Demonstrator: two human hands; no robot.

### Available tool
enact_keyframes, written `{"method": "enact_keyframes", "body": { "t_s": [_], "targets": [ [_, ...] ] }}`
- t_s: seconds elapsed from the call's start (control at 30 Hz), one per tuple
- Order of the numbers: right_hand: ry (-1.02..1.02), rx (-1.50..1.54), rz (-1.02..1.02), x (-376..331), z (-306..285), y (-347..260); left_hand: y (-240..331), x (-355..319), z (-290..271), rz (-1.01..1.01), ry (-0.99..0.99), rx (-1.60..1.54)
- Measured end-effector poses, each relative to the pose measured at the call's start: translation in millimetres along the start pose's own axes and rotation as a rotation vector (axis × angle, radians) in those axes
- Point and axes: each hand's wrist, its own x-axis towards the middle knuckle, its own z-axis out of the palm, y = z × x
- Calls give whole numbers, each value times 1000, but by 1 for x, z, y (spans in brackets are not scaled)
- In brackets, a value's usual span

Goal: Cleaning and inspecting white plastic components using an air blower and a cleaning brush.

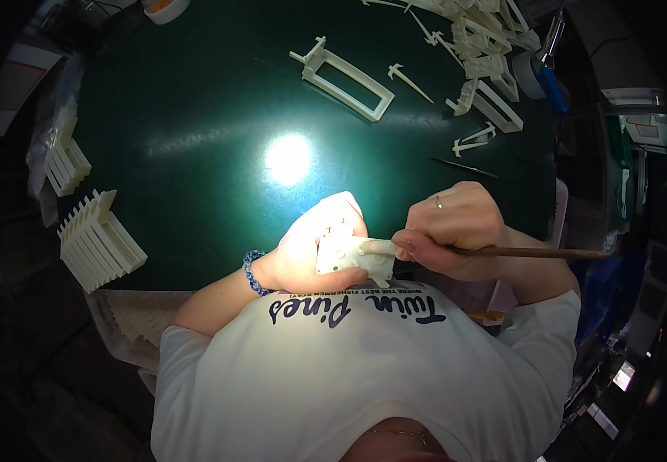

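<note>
My left hand (314,246) grips a small white plastic block (353,256) with small round marks on its face, close to my chest. My right hand (450,229) holds a thin brown stick-like tool (534,252) whose handle points right; its tip is hidden behind my fingers, which touch the block's right end. A ring sits on one right finger and a blue bead bracelet (253,272) circles my left wrist. Both hands hover over the near edge of the dark green table (195,154).
A white rectangular frame (346,80) lies at the table's far middle, with a heap of similar white parts (484,46) at the far right. Stacks of white slats (98,240) stand at the left edge. A thin dark rod (462,167) lies right of a lamp glare.
</note>
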Motion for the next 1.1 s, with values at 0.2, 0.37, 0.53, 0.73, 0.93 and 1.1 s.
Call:
{"method": "enact_keyframes", "body": {
  "t_s": [0.2, 0.37, 0.53, 0.73, 0.93, 1.1],
  "targets": [
    [75, -29, -19, -2, 2, -3, 0, -4, -1, 41, 40, 16],
    [90, -113, -80, 3, 8, -4, -5, -2, 0, 81, 19, 30],
    [95, -35, -35, 1, 6, -1, -3, -4, -4, 93, 0, 107],
    [95, 32, -22, 10, 16, -1, -4, -5, -1, 17, 50, -28],
    [55, 14, 83, 9, 8, -4, -8, -13, 0, -4, 63, -40],
    [56, 134, -6, 20, 20, 10, 4, -7, 5, 46, 78, -1]
  ]
}}
